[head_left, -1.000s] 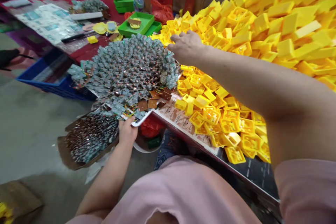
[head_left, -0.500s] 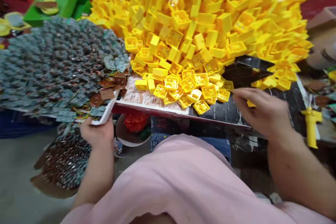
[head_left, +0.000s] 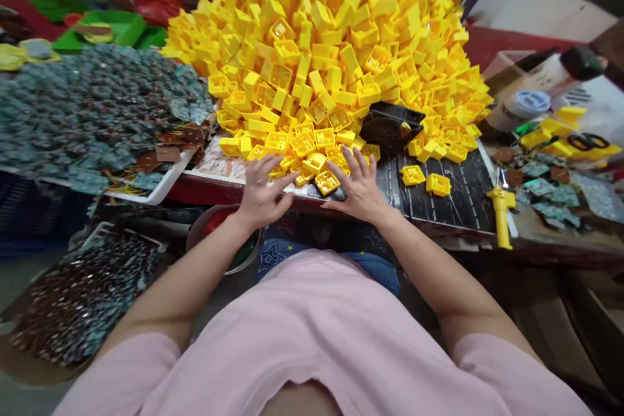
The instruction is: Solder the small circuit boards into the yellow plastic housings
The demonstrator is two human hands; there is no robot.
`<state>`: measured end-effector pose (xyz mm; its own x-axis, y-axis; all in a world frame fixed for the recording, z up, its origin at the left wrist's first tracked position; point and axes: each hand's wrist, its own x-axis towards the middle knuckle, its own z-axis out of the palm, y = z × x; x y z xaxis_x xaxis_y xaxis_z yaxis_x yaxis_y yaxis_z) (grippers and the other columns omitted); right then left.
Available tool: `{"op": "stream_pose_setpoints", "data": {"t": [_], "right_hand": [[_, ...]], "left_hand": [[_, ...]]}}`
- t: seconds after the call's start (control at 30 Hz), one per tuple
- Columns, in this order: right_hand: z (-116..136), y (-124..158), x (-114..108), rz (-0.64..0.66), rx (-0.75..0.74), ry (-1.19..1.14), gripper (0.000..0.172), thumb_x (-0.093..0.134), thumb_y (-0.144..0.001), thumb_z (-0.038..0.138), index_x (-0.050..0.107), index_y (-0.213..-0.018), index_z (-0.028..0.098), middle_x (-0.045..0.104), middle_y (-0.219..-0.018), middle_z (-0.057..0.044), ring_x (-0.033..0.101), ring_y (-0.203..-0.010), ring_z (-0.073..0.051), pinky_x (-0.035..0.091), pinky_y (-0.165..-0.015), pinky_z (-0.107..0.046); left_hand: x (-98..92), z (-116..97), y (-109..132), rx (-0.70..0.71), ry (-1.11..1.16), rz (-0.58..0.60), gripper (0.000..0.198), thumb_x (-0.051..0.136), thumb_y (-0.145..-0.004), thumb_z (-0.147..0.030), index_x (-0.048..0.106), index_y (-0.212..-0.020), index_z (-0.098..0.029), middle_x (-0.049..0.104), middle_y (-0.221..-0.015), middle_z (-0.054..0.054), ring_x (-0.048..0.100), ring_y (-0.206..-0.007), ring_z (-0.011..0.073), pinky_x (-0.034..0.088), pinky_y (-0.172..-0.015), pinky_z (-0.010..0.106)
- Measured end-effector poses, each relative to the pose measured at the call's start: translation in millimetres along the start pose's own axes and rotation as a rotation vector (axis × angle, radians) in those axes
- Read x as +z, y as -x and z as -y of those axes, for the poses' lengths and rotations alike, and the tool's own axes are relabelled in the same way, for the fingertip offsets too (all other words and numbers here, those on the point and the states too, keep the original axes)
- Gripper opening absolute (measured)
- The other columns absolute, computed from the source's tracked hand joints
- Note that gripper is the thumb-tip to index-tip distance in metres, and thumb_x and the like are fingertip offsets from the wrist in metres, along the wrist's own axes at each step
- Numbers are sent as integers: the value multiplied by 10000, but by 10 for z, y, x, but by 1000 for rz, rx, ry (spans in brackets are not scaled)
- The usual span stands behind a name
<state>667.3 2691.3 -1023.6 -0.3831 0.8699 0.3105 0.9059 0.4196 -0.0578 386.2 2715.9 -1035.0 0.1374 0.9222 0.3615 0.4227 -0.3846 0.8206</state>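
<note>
While both hands lie at the near edge of the bench [head_left: 439, 205], their fingers are spread and hold nothing. Left hand [head_left: 260, 190]: palm down, fingers fanned, tips touching the loose yellow housings [head_left: 297, 143] at the foot of the pile [head_left: 331, 32]. Right hand [head_left: 358, 187]: likewise flat and fanned, just beside the left, fingertips at the same loose housings; one housing [head_left: 326, 182] lies between the two hands. The pile rises behind them and fills the middle of the bench. A black fan [head_left: 390, 128] sits half buried at the pile's right foot, and two stray housings [head_left: 425, 180] rest on the dark mat to its right. A yellow tool [head_left: 501, 207] lies near the bench edge further right, well apart from the hands. Left of the pile, a white tray [head_left: 160, 187] carries a heap of small grey-green circuit boards [head_left: 92, 110]; a second heap of boards [head_left: 82, 299] lies lower, beside the left forearm. Green trays [head_left: 121, 26] stand behind the boards.
</note>
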Motion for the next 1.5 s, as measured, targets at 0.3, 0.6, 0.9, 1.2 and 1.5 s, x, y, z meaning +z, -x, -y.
{"op": "stream_pose_setpoints", "data": {"t": [0.3,0.6,0.9,1.2,1.5], "right_hand": [[116,-759,308,47,-70,-69,1049,711,-801,743,324,-1639,245,212,-1724,-180,144,-1595,-472,3,-1198,-820],[250,-934,286,92,-44,-104,961,718,-824,684,380,-1613,253,197,-1741,-109,92,-1619,-418,-44,-1256,-740],[389,-726,90,114,9,-175,839,760,-873,529,413,-1593,276,215,-1737,-90,100,-1617,-424,55,-1241,-773],[129,612,30,-273,164,-147,474,623,-984,474,613,-1419,284,517,-1571,-94,374,-1502,-316,247,-1262,-565],[-1018,1103,-282,-209,462,-53,631,627,-970,562,547,-1475,193,495,-1558,-178,372,-1466,-394,264,-1202,-611]], "left_hand": [[10,350,-1167,550,-786,467,806,612,-870,-677,473,-1581,-324,288,-1717,144,204,-1605,424,-74,-1249,675],[-139,501,-1514,566,-706,472,711,639,-829,-619,616,-1464,-299,385,-1674,145,265,-1591,401,37,-1276,634],[-166,317,-1281,467,-610,426,670,705,-720,-585,727,-1253,-180,495,-1587,169,271,-1565,464,107,-1270,674],[-142,97,-989,331,-800,340,485,502,-977,-424,685,-1258,-74,452,-1594,206,319,-1551,427,261,-1263,619],[43,206,-531,550,-583,164,439,628,-953,-329,626,-1368,-186,335,-1683,93,285,-1557,459,229,-1288,642]]}}
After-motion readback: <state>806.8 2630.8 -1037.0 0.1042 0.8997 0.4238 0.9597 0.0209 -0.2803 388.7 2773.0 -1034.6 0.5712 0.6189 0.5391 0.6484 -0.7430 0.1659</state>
